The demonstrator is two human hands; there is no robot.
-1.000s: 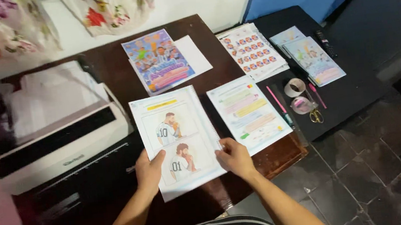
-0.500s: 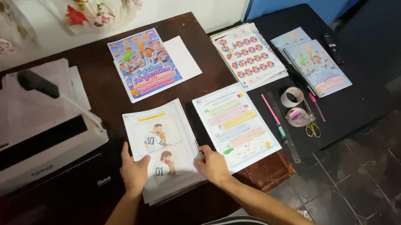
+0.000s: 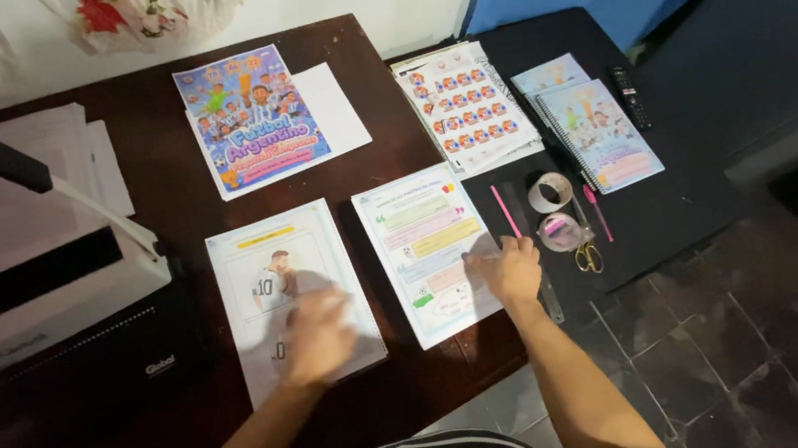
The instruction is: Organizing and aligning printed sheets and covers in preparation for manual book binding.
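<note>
The right hand (image 3: 510,271) had left the stack of printed pages (image 3: 289,297), where both hands were pressed half a second earlier, and now lay across the right edge of the neighbouring sheet with coloured text boxes (image 3: 432,250). Its fingers were spread flat and held nothing. The left hand (image 3: 317,338) remained on the lower part of the stack and was blurred; whether its fingers were spread or curled could not be told, though it appeared to rest palm down.

The stack lay on the dark wooden table (image 3: 164,181), just right of the white binding machine (image 3: 37,295), its edges squared. In my judgement the squaring of that stack was finished and attention had passed to the next sheet.

Beyond it lay a colourful cover page (image 3: 252,116), a sticker sheet (image 3: 466,106), a spiral notebook (image 3: 599,136), a tape roll (image 3: 549,192), a pink pen (image 3: 506,212) and scissors (image 3: 586,255), all untouched.
</note>
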